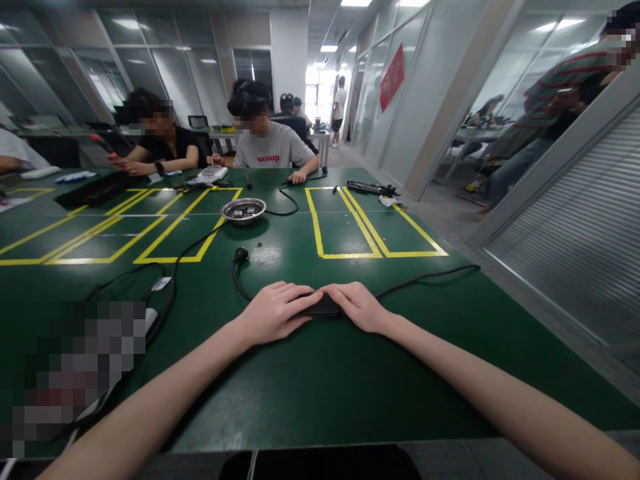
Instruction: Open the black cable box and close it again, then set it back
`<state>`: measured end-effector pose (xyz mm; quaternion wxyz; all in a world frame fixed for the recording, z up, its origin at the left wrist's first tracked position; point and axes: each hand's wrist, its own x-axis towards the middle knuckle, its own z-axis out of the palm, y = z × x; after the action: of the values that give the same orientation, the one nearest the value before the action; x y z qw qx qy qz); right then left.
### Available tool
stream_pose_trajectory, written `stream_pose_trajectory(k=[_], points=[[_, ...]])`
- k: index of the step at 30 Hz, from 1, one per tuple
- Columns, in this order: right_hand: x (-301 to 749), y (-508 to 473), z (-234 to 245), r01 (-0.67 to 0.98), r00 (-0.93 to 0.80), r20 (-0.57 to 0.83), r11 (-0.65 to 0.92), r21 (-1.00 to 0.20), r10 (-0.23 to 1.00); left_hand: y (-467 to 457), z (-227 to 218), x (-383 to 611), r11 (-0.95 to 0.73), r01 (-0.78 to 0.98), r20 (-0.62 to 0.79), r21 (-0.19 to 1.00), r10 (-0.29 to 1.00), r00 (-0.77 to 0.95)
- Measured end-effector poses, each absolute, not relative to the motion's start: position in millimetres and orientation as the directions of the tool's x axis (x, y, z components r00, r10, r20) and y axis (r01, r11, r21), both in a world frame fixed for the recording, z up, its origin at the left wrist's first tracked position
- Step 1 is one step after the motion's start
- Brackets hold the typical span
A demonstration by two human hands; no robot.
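A black power adapter (325, 307) lies on the green table between my hands, partly covered by them. My left hand (277, 311) grips its left end, with the fingers over the top and the thumb along the near side. At the other end my right hand (357, 307) is closed on it, and its fingertips meet those of the left. From the left end a black cord bends back to a plug (241, 255) resting on the table. A thinner cable (430, 277) runs off to the right from beneath my right hand.
Beyond the plug sits a metal bowl (243, 212) with small metal parts. Yellow tape (350, 256) marks rectangles on the table. A blurred power strip (95, 367) with cords lies at left. Two people sit opposite; a folded black tripod (370, 188) lies at far right.
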<state>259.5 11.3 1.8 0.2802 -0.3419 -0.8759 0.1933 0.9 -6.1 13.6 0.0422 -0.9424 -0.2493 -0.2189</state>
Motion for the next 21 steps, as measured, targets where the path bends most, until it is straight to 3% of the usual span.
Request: stream_pose_trajectory(k=[7,11,15,21], points=[[267.9,11.6,8.2,0.458,-0.714,0.324,0.764,-0.454,0.62,-7.9,17.0,3.0,-0.831,0.542,0.375,0.127,0.546,0.75],[268.0,14.2,4.9,0.393,-0.676,0.346,0.716,-0.577,0.651,-6.3,17.7,3.1,-0.827,0.543,0.352,0.145,0.556,0.753],[266.9,15.2,4.5,0.33,-0.674,0.274,0.611,-0.72,0.686,-6.7,16.1,4.3,-0.824,0.544,0.327,0.158,0.564,0.758],[269.5,17.1,5.6,0.314,-0.679,0.277,0.609,-0.728,0.68,-6.1,15.6,2.6,-0.82,0.542,0.358,0.184,0.57,0.74]])
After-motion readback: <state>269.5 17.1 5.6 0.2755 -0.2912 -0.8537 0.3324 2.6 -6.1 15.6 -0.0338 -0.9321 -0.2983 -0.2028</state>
